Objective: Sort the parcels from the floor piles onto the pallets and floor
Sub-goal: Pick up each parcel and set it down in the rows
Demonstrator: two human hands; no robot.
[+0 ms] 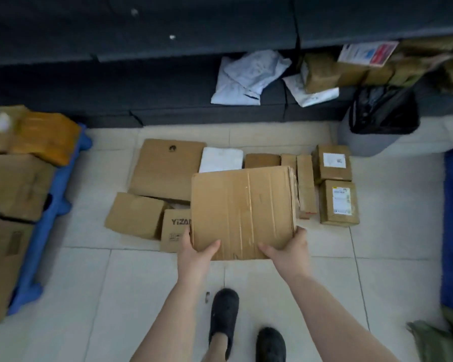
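Both hands (246, 253) hold the flat cardboard box (243, 212) level, lengthwise forward.

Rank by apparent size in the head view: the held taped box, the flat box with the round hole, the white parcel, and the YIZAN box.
1. Held taped box, though raised nearer the camera.
2. Flat box with the round hole.
3. White parcel and YIZAN box: both partly hidden, unranked.

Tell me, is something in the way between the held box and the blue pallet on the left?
Nothing visible: both hands hold the large box; bare floor tiles lie before the blue pallet, already loaded.
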